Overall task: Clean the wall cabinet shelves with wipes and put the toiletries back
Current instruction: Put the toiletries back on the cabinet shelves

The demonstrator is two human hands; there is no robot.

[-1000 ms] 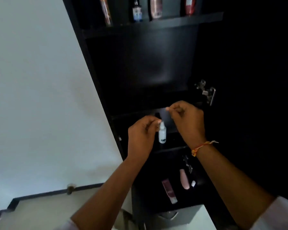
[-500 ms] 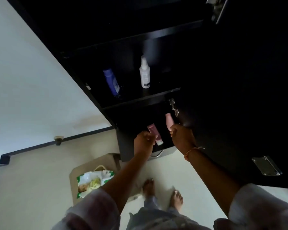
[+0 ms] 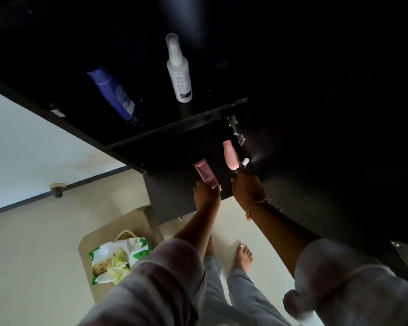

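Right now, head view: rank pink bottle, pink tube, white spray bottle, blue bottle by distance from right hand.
1. pink bottle, by right hand
2. pink tube, just left
3. white spray bottle, shelf above
4. blue bottle, same shelf, farther left

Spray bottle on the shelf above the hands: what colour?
The spray bottle is white, with dark print near its base. The head view shows it.

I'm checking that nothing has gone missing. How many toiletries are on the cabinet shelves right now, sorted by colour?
Blue: 1, the blue bottle
White: 2, the spray bottle and a small white item
Pink: 2, the pink tube and the pink bottle
Total: 5
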